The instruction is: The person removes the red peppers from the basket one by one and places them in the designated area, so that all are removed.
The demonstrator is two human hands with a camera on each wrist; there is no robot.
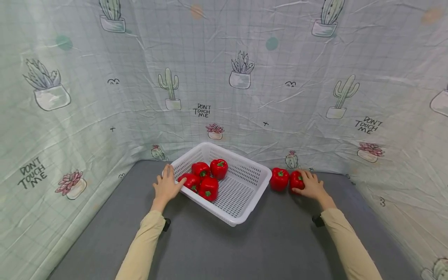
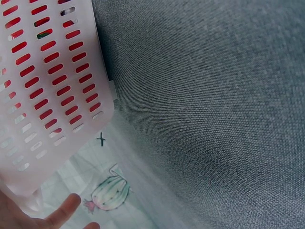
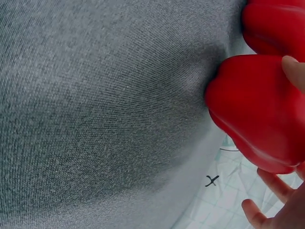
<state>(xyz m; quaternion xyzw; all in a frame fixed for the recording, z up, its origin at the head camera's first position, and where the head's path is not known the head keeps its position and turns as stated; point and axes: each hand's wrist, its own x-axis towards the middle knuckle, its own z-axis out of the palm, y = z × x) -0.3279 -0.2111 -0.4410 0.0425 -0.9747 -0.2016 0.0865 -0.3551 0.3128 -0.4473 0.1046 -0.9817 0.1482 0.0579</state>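
Note:
A white perforated plastic basket (image 1: 239, 198) sits at an angle on the grey table, with several red bell peppers (image 1: 209, 189) grouped towards its left end. At the basket's left corner, my left hand (image 1: 166, 189) rests on the rim, fingers spread. The left wrist view shows some of its fingers extended beside the basket wall (image 2: 52, 86). Right of the basket stand two more red bell peppers. My right hand (image 1: 312, 186) grips the outer bell pepper (image 3: 259, 107), thumb on one side and fingers on the other. The other bell pepper (image 1: 279, 179) stands between it and the basket.
The grey table surface (image 1: 224, 249) extends in front of the basket. Pale cloth printed with cacti (image 1: 241, 101) hangs behind the table and along both sides, close to the back of the basket and the loose peppers.

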